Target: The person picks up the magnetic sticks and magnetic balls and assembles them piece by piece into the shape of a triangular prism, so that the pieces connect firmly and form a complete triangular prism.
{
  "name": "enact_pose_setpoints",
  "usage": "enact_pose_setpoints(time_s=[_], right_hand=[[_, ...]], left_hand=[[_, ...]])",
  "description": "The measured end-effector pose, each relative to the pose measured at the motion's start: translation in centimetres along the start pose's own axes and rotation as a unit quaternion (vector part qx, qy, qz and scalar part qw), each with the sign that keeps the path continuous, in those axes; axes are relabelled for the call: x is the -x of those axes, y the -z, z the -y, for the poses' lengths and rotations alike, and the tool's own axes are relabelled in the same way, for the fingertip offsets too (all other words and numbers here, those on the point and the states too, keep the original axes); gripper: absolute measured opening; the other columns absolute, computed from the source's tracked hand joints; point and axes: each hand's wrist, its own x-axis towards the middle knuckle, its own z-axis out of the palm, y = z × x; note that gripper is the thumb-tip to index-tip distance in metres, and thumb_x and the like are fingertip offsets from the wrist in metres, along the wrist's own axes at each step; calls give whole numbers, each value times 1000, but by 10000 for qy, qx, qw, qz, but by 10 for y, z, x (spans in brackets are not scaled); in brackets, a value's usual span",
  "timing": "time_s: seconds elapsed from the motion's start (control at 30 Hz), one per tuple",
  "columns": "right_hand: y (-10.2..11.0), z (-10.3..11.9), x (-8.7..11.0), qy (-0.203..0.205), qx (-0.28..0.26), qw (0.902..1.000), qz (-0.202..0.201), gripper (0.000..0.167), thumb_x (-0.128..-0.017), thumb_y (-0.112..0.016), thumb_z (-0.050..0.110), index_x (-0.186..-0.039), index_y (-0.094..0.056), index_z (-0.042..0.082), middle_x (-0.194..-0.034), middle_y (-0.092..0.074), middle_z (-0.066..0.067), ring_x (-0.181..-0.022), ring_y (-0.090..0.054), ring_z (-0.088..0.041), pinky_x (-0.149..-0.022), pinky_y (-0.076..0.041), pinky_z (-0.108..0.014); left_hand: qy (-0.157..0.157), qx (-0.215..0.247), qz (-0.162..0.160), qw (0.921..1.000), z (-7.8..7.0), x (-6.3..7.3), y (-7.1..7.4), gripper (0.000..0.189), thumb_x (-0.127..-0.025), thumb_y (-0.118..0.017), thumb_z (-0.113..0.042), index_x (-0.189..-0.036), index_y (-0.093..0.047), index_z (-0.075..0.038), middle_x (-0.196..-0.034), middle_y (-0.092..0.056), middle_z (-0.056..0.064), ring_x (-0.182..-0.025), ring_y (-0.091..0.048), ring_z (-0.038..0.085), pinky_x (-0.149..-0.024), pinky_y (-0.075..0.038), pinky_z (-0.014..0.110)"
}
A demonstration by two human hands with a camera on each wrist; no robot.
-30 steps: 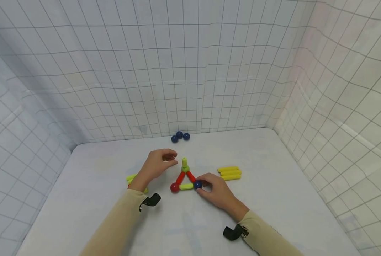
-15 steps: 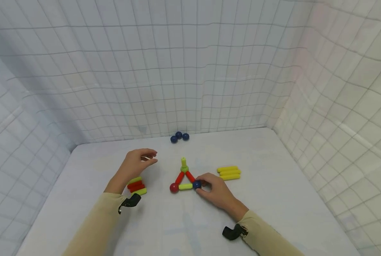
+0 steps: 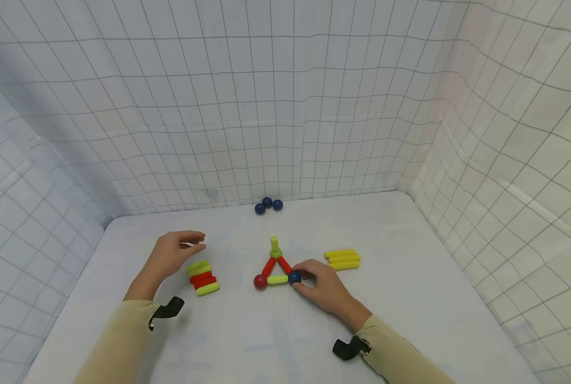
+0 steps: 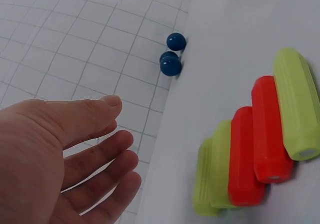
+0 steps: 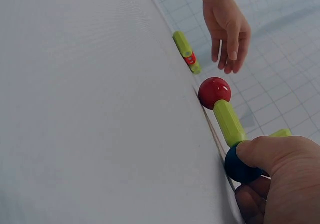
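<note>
A flat triangle of sticks and balls lies mid-table. Its corners are a red ball (image 3: 260, 281), a dark blue ball (image 3: 294, 277) and a green ball (image 3: 276, 254). Two red sticks (image 3: 268, 266) and a yellow-green stick (image 3: 278, 279) join them, and another yellow-green stick (image 3: 274, 244) rises from the green ball. My right hand (image 3: 324, 287) pinches the blue ball between thumb and fingers. My left hand (image 3: 172, 253) hovers with loose, bare fingers above and behind a row of red sticks (image 4: 270, 129) and yellow-green sticks (image 4: 297, 104).
Three loose dark blue balls (image 3: 267, 202) sit by the back wall. Several yellow sticks (image 3: 343, 259) lie side by side right of the triangle. Gridded white cloth (image 3: 275, 106) hangs behind and along both sides of the table (image 3: 391, 229).
My left hand has moved left, away from the triangle, uncovering the row of red and yellow-green sticks. My right hand has stayed at the blue ball.
</note>
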Motion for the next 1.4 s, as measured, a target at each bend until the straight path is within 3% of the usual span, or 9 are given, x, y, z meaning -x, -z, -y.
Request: enact_pose_setpoints(time_s=[0.27, 0.57, 0.77, 1.2, 1.4], right_hand=[[1, 2, 0, -65, 4, 10000, 37, 31, -97, -85, 20, -127, -75, 20, -116, -70, 13, -102, -64, -7, -92, -58, -32], [2, 4, 0, -105, 42, 9999, 52, 33, -96, -86, 18, -127, -75, 20, -116, -70, 13, -102, -64, -7, -93, -58, -32], [1, 3, 0, -47, 2, 10000, 24, 33, -96, -86, 17, -127, -75, 19, -115, -70, 13, -102, -64, -7, -92, -58, -32], [1, 1, 0, 45, -12, 10000, 30, 32, -97, -85, 18, -127, -75, 20, -116, -71, 12, -102, -65, -7, -92, -58, -32], [1, 0, 0, 14, -23, 10000, 54, 32, -97, -85, 20, -128, -75, 20, -117, -70, 13, -103, -64, -7, -92, -58, -31]], left_hand=[[124, -137, 242, 9995, 14, 6, -1, 32, -105, -72, -17, -133, -74, 0, -125, -74, 19, -114, -68, 41, -101, -56, 59], [323, -510, 832, 9947, 24, 10, -3, 24, -103, -71, -10, -124, -78, -2, -117, -75, 14, -107, -67, 35, -93, -58, 54], [219, -730, 932, 9927, 24, 8, -4, 18, -101, -72, -6, -117, -80, -2, -113, -76, 12, -104, -67, 34, -95, -56, 58], [242, -889, 1065, 9900, 24, 4, -6, 23, -101, -71, -4, -121, -76, 5, -114, -76, 16, -106, -69, 36, -97, -56, 59], [175, -940, 1021, 9902, 26, 2, -8, 23, -100, -74, -5, -120, -77, 5, -107, -76, 11, -98, -69, 30, -93, -58, 54]])
